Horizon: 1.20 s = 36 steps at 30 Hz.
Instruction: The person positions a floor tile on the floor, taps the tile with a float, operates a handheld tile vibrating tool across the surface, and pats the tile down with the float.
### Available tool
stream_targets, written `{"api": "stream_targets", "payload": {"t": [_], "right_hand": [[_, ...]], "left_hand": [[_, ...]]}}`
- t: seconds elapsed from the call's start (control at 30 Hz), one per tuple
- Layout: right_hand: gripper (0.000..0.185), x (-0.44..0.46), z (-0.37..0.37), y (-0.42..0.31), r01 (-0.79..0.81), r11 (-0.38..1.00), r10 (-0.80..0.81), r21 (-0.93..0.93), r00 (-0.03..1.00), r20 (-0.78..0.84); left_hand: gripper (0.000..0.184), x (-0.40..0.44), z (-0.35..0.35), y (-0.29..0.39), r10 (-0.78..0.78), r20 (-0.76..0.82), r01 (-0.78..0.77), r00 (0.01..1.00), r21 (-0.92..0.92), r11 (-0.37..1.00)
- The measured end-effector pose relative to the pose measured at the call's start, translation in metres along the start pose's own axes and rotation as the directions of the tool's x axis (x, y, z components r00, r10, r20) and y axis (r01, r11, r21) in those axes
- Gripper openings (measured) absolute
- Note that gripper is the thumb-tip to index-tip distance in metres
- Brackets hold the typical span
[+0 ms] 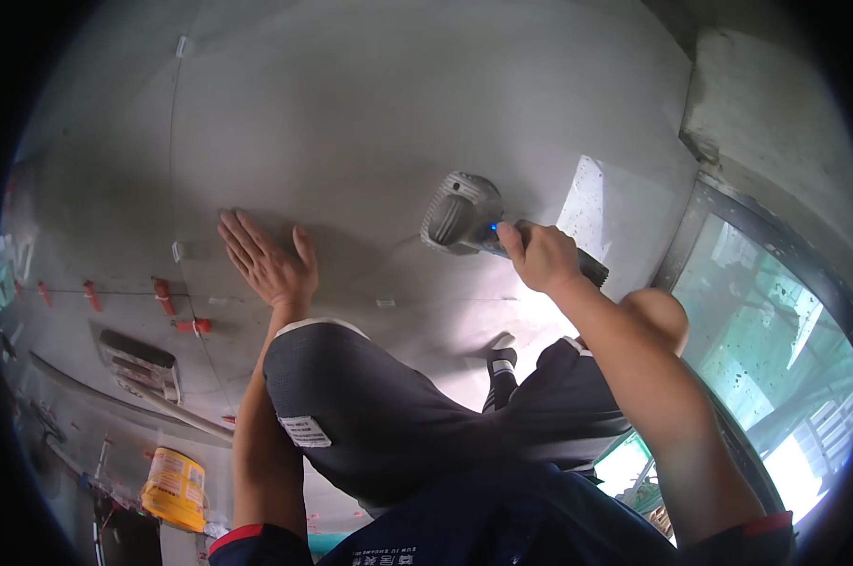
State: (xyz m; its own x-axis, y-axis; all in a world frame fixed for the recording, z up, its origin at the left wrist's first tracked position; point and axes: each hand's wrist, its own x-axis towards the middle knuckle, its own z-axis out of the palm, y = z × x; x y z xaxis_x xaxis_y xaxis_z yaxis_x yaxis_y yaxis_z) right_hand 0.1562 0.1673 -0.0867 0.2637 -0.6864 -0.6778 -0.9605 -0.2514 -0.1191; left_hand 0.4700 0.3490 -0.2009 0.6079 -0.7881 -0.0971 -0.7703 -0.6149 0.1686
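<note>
My right hand [545, 257] is wrapped around the handle of a handheld tile vibrator [461, 213], with its wide grey head down on a large grey tile [370, 104]. A small blue light glows on the tool near my thumb. To the left, my left hand [272, 261] rests on the tile with its fingers stretched out and holds nothing. White leveling clips [177, 251] stick up along the joint beside it. Several red wedges [163, 295] sit in a row along another joint at the left.
A flat rectangular tool with a long handle [142, 364] lies at the left. Below it stands a yellow bucket [175, 488]. My bent knees [337, 377] are between my arms. At the right, a framed glass panel [757, 311] adjoins a bare wall [776, 113].
</note>
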Motion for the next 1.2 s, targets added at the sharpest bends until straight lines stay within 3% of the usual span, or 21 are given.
{"api": "stream_targets", "payload": {"t": [0.3,0.77,0.87,1.03,1.13,1.2], "right_hand": [[0.068,-0.019,0.016,-0.028,-0.003,0.999,0.006,-0.044,0.997,0.082],[0.066,-0.047,0.044,-0.063,-0.017,1.0,0.018,-0.013,0.998,0.055],[0.066,-0.053,0.049,-0.07,-0.022,0.999,0.024,-0.041,0.998,0.05],[0.067,-0.041,0.034,-0.085,0.138,0.99,-0.135,-0.017,0.983,0.124],[0.063,-0.032,0.01,-0.062,0.207,0.978,-0.203,-0.039,0.974,0.098],[0.057,-0.019,0.001,-0.023,0.163,0.965,-0.16,-0.204,0.987,0.031]], "left_hand": [[0.09,0.0,0.0,-0.005,-0.016,-0.029,0.015,0.999,-0.025,1.0],[0.089,-0.001,0.001,-0.004,-0.008,-0.035,0.007,0.999,-0.018,1.0],[0.091,-0.004,0.007,-0.006,0.0,-0.066,-0.006,0.998,-0.092,0.996],[0.091,0.003,-0.011,-0.001,-0.043,0.029,0.046,0.999,-0.102,0.994],[0.094,0.002,-0.017,0.002,-0.077,0.048,0.084,0.996,-0.141,0.986],[0.096,0.008,-0.016,-0.003,-0.09,0.038,0.094,0.995,-0.156,0.983]]}}
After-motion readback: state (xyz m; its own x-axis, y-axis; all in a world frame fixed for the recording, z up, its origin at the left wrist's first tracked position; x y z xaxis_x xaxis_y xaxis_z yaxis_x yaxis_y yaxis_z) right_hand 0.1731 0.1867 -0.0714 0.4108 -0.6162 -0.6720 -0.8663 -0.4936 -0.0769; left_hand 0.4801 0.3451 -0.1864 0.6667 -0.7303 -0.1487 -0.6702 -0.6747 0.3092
